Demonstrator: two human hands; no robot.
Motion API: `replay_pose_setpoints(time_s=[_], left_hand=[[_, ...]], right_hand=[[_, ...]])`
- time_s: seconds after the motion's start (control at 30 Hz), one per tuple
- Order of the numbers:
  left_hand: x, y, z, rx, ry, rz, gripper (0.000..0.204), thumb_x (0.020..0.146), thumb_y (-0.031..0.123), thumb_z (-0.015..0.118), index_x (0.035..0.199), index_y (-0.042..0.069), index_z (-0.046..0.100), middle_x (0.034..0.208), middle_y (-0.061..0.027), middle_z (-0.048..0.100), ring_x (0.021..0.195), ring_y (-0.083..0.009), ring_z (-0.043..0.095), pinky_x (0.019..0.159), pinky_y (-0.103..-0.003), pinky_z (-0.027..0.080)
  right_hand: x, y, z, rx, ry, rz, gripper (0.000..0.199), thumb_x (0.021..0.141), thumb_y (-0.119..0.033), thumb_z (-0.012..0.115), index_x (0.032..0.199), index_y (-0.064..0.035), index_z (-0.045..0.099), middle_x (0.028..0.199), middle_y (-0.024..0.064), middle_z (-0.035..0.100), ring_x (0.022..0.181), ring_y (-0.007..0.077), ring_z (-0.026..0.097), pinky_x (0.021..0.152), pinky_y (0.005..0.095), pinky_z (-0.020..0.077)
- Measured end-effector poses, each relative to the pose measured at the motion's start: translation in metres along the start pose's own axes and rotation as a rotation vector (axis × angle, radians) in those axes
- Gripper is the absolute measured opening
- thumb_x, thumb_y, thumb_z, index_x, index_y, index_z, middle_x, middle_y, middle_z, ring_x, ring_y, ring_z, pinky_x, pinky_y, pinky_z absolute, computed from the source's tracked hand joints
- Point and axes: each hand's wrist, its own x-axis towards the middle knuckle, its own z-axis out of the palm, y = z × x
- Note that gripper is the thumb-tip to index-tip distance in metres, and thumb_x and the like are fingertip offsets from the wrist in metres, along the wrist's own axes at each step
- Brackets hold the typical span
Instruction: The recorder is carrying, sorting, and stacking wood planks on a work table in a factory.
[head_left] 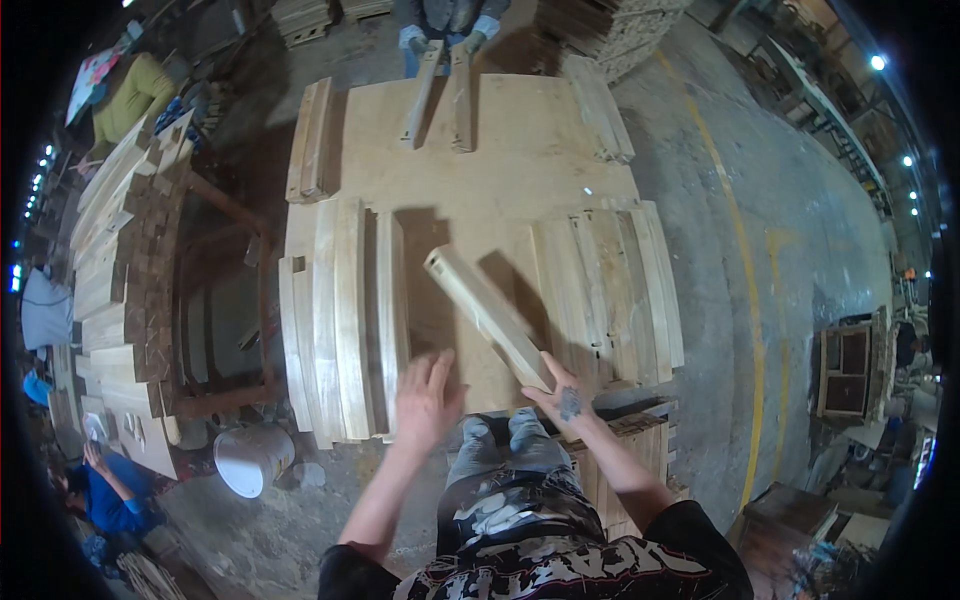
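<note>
My right hand (pixel 560 397) grips the near end of a pale wooden leg (pixel 487 308), square in section, with a slot cut near its far end. The leg slants away to the left, raised over the plywood tabletop (pixel 470 185) and casting a shadow. Its near end is partly hidden by my fingers. My left hand (pixel 430 395) holds nothing, with its fingers stretched out and apart. It hovers at the table's near edge, beside a row of similar wooden legs (pixel 349 310) on the left. Another row of legs (pixel 600 295) lies to the right.
Across the table a person's gloved hands (pixel 473 42) hold two wooden pieces (pixel 461 100). More pieces lie at both far corners. A big stack of lumber (pixel 120 270) stands left, with a white bucket (pixel 253 461) on the floor nearby. A wooden crate (pixel 640 450) stands close to my right.
</note>
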Motion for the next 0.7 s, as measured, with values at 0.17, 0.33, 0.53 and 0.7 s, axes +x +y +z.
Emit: replay_pose_setpoints(time_s=[0.17, 0.33, 0.53, 0.7], left_hand=[[0.030, -0.006, -0.027, 0.542, -0.200, 0.314, 0.094, 0.071, 0.028, 0.079, 0.150, 0.012, 0.031, 0.150, -0.0191, 0.034, 0.145, -0.0361, 0.024, 0.117, -0.062, 0.009], [0.020, -0.026, -0.001, 0.290, -0.556, 0.208, 0.075, 0.065, 0.034, 0.083, 0.128, 0.008, 0.052, 0.113, -0.0168, 0.062, 0.108, -0.0321, 0.063, 0.092, -0.046, 0.051], [-0.071, -0.022, 0.047, 0.140, -0.320, -0.188, 0.051, 0.071, 0.038, 0.079, 0.102, 0.002, 0.060, 0.075, -0.0182, 0.066, 0.070, -0.0369, 0.069, 0.059, -0.045, 0.054], [-0.095, -0.003, 0.097, -0.268, -0.073, -0.765, 0.048, 0.076, 0.040, 0.076, 0.091, -0.001, 0.055, 0.066, -0.0211, 0.061, 0.064, -0.0406, 0.064, 0.060, -0.049, 0.048]], right_hand=[[-0.017, -0.011, -0.095, -0.577, -0.033, -0.356, 0.072, 0.069, -0.029, 0.078, 0.136, -0.0248, 0.052, 0.109, 0.0051, 0.058, 0.098, 0.0238, 0.058, 0.095, 0.0390, 0.0411], [-0.010, 0.006, -0.124, -0.626, 0.066, -0.619, 0.066, 0.068, -0.023, 0.080, 0.130, -0.0238, 0.056, 0.112, 0.0039, 0.056, 0.101, 0.0254, 0.057, 0.099, 0.0465, 0.0378], [-0.014, 0.037, -0.064, -0.015, 0.574, 0.003, 0.055, 0.074, -0.020, 0.076, 0.124, -0.0097, 0.057, 0.116, 0.0158, 0.056, 0.110, 0.0379, 0.052, 0.098, 0.0489, 0.0406], [-0.037, 0.091, 0.021, -0.151, 0.280, 0.237, 0.066, 0.073, -0.024, 0.076, 0.131, -0.0104, 0.049, 0.115, 0.0189, 0.053, 0.110, 0.0407, 0.051, 0.094, 0.0469, 0.0436]])
